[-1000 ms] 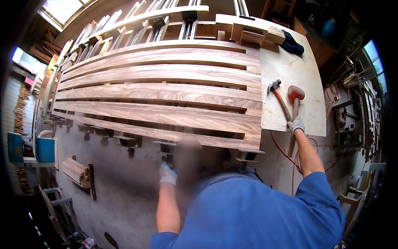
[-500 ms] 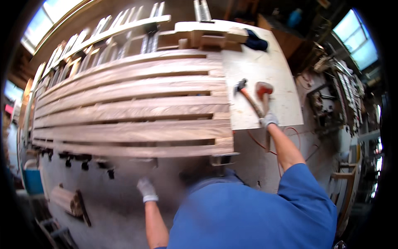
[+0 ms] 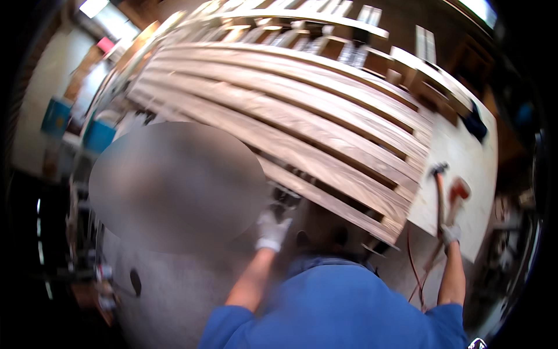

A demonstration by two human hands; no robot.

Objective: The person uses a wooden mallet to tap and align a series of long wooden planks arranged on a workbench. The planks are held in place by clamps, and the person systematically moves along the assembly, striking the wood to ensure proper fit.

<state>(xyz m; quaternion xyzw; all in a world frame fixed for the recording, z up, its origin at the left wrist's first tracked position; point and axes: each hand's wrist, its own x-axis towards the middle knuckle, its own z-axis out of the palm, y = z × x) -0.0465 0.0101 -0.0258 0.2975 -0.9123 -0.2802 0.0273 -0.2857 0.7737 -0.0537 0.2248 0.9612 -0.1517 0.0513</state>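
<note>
Reaching under the near edge of the clamped wooden planks (image 3: pixel 302 134), the gloved left hand (image 3: pixel 272 230) touches a dark clamp (image 3: pixel 285 198), grasp unclear. Gloved right hand (image 3: pixel 450 234) rests on the plywood bench (image 3: pixel 471 168), fingers at the hammer (image 3: pixel 439 189) handle, possibly steadying; red tool (image 3: pixel 458 191) beside.

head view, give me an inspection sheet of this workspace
surface: pale board bench top, right of the planks
job's things: long wooden planks laid side by side with gaps; dark clamp part under the near plank
clutter: hammer, red-headed tool, dark cloth
grippers: left hand gloved, at the clamp part; right hand gloved, at the bench edge near the hammer; grip unclear
cables: red cord hanging below the bench
surroundings: blue bins on the left
</note>
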